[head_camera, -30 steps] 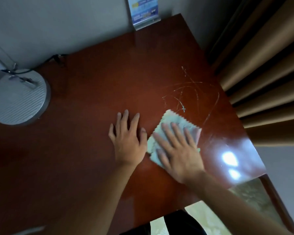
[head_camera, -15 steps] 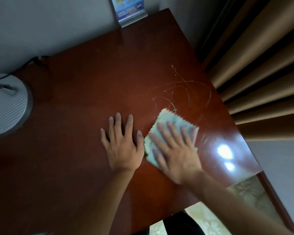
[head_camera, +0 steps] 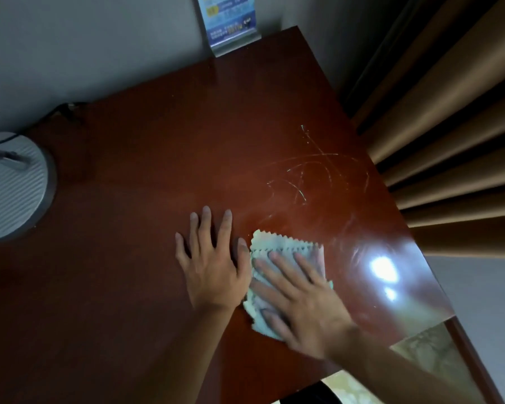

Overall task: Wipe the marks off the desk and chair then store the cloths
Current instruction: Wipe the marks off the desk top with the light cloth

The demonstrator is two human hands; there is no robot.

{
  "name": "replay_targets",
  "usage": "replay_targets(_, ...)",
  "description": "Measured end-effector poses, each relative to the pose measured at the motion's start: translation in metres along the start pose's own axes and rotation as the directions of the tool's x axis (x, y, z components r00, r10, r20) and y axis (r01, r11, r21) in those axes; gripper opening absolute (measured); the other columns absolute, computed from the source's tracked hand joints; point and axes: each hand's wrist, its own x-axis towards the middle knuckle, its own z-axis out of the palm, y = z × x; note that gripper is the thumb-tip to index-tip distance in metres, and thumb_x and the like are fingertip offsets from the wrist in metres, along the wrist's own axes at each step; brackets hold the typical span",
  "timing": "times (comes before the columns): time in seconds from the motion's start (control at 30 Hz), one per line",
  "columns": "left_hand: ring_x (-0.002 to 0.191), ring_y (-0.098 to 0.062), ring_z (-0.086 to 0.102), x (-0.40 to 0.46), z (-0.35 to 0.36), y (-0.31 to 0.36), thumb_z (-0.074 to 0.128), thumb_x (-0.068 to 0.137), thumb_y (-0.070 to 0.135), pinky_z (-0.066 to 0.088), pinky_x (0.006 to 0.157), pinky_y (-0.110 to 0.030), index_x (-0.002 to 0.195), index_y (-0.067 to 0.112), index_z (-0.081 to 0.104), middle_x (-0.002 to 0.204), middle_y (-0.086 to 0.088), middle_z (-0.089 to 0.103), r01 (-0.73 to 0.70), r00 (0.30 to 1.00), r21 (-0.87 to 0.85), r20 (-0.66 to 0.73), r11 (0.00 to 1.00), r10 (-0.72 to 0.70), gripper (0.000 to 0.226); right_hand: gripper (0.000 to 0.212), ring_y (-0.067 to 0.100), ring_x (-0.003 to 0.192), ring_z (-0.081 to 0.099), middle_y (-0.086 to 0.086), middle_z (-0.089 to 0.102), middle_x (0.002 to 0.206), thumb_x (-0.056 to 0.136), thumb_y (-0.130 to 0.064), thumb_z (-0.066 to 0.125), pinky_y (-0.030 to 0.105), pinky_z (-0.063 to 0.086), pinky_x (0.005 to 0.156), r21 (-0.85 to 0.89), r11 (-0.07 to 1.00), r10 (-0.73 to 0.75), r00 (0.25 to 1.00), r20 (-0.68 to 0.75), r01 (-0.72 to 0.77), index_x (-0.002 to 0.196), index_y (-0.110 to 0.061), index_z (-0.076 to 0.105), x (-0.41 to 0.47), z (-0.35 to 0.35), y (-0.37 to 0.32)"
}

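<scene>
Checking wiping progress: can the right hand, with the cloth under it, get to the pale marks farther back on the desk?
Probably yes: bare desk lies between the right hand, flat on the cloth, and the marks.

The counter (head_camera: 158, 228) is glossy dark red-brown, with pale whitish scribbled marks (head_camera: 312, 173) at far right. The cloth (head_camera: 286, 249) is pale mint with a zigzag edge. The lamp base (head_camera: 9, 188) at left is ribbed grey-white. The curtain (head_camera: 449, 126) is tan; the card (head_camera: 231, 21) is blue with yellow.

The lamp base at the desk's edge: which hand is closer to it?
Left. The left hand lies flat on the desk, between the lamp base and the right hand, which presses the cloth farther away.
</scene>
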Motion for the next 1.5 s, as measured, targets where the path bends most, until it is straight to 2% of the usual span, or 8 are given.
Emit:
replay_targets(0.2,0.152,-0.024,0.021,0.001,0.002,0.0,0.03,0.101,0.042,0.016,0.121,-0.056,0.15,0.02,0.039,0.159,-0.007,0.035,0.045,0.999,-0.04,-0.012,0.998,-0.046,0.055,0.054,0.024,0.153,0.006,0.001,0.019,0.165,0.105,-0.044,0.021,0.054,0.009,0.122,-0.014,0.979,0.203,0.978,-0.049,-0.204,0.157,-0.026,0.024,0.091,-0.023,0.049)
replay_targets(0.43,0.151,-0.024,0.025,-0.002,0.004,-0.002,0.031,0.101,0.042,0.019,0.121,-0.055,0.147,0.016,0.045,0.157,-0.007,0.039,0.029,0.997,-0.064,-0.065,0.998,-0.033,0.055,0.059,0.027,0.153,0.004,0.004,0.016,0.165,0.103,-0.041,0.025,0.056,0.019,0.118,-0.044,0.998,-0.044,0.997,0.063,0.047,0.157,-0.02,0.023,0.028,-0.004,0.003)
replay_targets(0.57,0.148,-0.024,0.031,-0.001,0.005,-0.002,0.033,0.101,0.041,0.023,0.119,-0.055,0.143,0.013,0.051,0.154,-0.007,0.044,0.034,0.993,-0.075,-0.106,0.997,-0.042,0.054,0.058,0.026,0.153,0.006,0.002,0.018,0.165,0.101,-0.046,0.029,0.054,0.012,0.121,-0.059,0.988,-0.14,0.989,0.053,0.143,0.156,-0.029,0.023,0.075,-0.015,0.034)
replay_targets(0.73,0.148,-0.021,0.032,0.0,0.004,0.001,0.037,0.098,0.037,0.021,0.121,-0.051,0.143,0.012,0.051,0.154,-0.004,0.045,0.076,0.99,-0.084,-0.113,0.994,-0.085,0.053,0.054,0.026,0.153,0.009,0.002,0.022,0.164,0.103,-0.047,0.02,0.049,0.002,0.121,0.011,0.976,0.219,0.973,-0.076,-0.219,0.155,-0.032,0.027,0.196,-0.04,0.075)
replay_targets(0.8,0.148,-0.02,0.031,0.002,0.003,0.001,0.035,0.099,0.037,0.02,0.121,-0.05,0.144,0.012,0.05,0.154,-0.003,0.044,0.078,0.992,-0.077,-0.096,0.994,-0.086,0.053,0.056,0.026,0.153,0.007,0.001,0.018,0.165,0.102,-0.047,0.016,0.049,0.001,0.121,0.006,0.967,0.254,0.965,-0.066,-0.254,0.155,-0.032,0.024,0.214,-0.044,0.075)
replay_targets(1.13,0.147,-0.024,0.034,-0.001,0.004,-0.001,0.038,0.096,0.028,0.023,0.12,-0.052,0.141,0.012,0.054,0.152,-0.007,0.047,0.05,0.99,-0.075,-0.129,0.996,-0.059,0.05,0.055,0.027,0.153,0.01,0.003,0.02,0.164,0.102,-0.043,0.026,0.056,0.016,0.119,-0.021,0.995,0.095,0.995,0.018,-0.095,0.155,-0.029,0.03,0.042,-0.01,0.013)
replay_targets(1.33,0.147,-0.023,0.034,0.0,0.003,0.002,0.039,0.095,0.027,0.022,0.12,-0.052,0.142,0.013,0.052,0.153,-0.005,0.046,0.066,0.99,-0.074,-0.122,0.995,-0.074,0.05,0.054,0.029,0.152,0.015,0.003,0.026,0.163,0.102,-0.046,0.023,0.054,0.01,0.121,0.038,0.982,0.189,0.979,-0.071,-0.187,0.153,-0.034,0.032,0.177,-0.034,0.052)
replay_targets(1.5,0.147,-0.023,0.033,0.0,0.005,0.002,0.04,0.094,0.027,0.023,0.121,-0.051,0.143,0.013,0.05,0.153,-0.005,0.046,0.071,0.991,-0.064,-0.11,0.995,-0.077,0.051,0.054,0.026,0.153,0.002,-0.001,0.011,0.166,0.103,-0.046,0.019,0.052,-0.001,0.122,0.051,0.978,0.203,0.979,-0.028,-0.202,0.156,-0.035,0.021,0.26,-0.047,0.06)
